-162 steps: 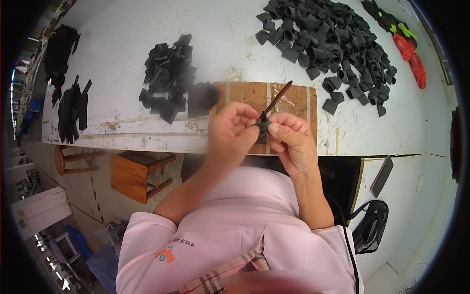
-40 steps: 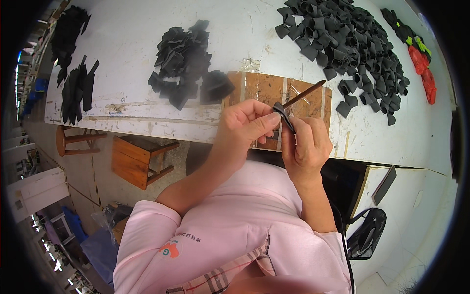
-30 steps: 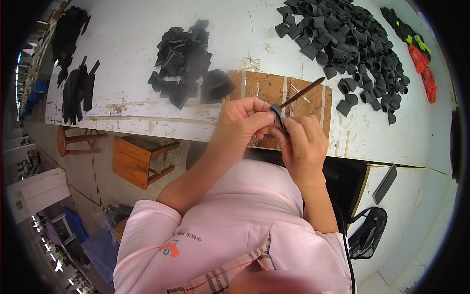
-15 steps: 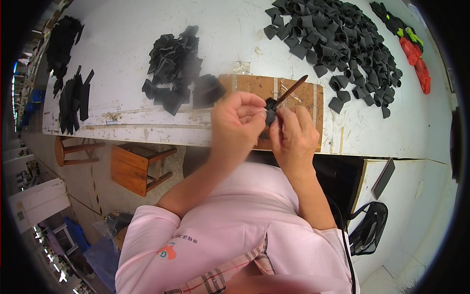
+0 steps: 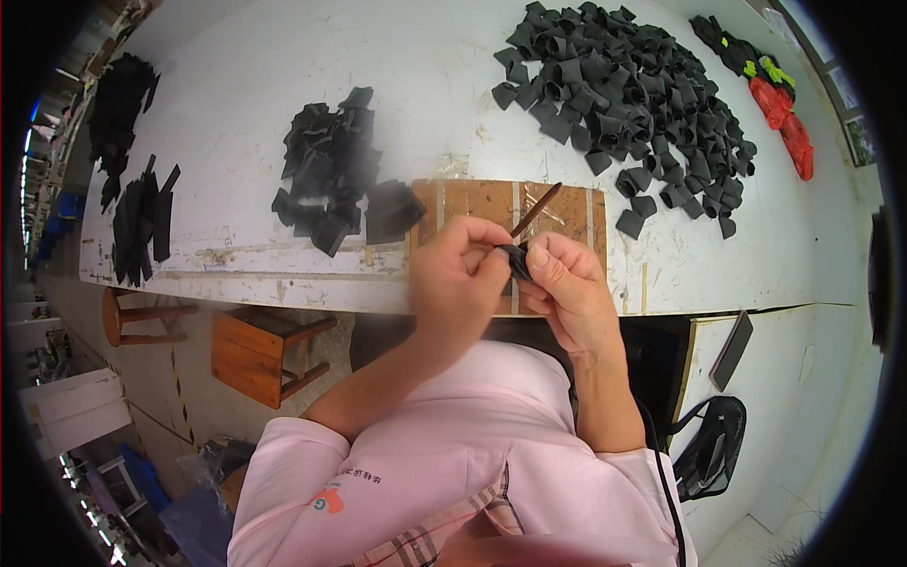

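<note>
A small black piece [image 5: 516, 262] of soft, sheet-like material, bent or folded, is held between my two hands above a brown board [image 5: 444, 203]. My left hand [image 5: 461, 279] pinches its left side with fingers curled. On its right side, my right hand [image 5: 572, 283] grips it, thumb uppermost. Just beyond the fingers, a slim dark brown stick [image 5: 537, 210] slants up to the right over the board. Its lower end is hidden behind the hands, so I cannot tell whether it touches the piece.
Flat black pieces [image 5: 326, 165] lie heaped left of the board. A large pile of black tube-like pieces [image 5: 624, 85] spreads at the far right, near a red plastic bag [image 5: 782, 118]. Black strips [image 5: 142, 222] lie at the left. A wooden stool [image 5: 255, 354] stands below the table edge.
My right hand has turned so that its thumb now shows on top of the black piece. The whole view has shifted, with the table appearing lower in the picture.
</note>
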A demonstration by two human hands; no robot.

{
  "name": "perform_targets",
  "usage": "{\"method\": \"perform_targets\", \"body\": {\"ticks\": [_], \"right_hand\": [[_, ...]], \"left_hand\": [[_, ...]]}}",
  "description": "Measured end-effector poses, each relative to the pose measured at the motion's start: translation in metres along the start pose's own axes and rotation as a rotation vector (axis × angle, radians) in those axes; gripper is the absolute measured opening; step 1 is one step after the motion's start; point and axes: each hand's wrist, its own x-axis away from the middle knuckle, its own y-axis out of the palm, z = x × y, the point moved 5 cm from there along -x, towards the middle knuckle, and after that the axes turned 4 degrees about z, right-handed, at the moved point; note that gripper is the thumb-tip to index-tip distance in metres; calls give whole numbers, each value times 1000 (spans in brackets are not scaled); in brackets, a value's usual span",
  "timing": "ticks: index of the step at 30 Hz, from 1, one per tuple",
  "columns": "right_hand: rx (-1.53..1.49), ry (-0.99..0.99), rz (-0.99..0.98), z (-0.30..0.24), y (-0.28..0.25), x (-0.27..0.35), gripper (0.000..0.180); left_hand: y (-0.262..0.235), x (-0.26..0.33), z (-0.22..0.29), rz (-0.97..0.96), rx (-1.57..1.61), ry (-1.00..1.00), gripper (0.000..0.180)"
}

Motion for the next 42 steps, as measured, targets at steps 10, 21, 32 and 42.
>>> {"method": "perform_targets", "body": {"ticks": [10,21,32,42], "right_hand": [[266,-153,-216,-44,14,-34,26],[242,-219,-212,-48,13,-36,25],[929,-971,120,-72,29,9,19],[1206,-1209,190,-75,49,12,13]], "left_hand": [[18,-30,13,-552,1053,-622,12],[18,-35,14,-423,715,-334,16],[17,-28,69,-206,-125,646,14],[2,-33,38,-147,686,50,13]]}}
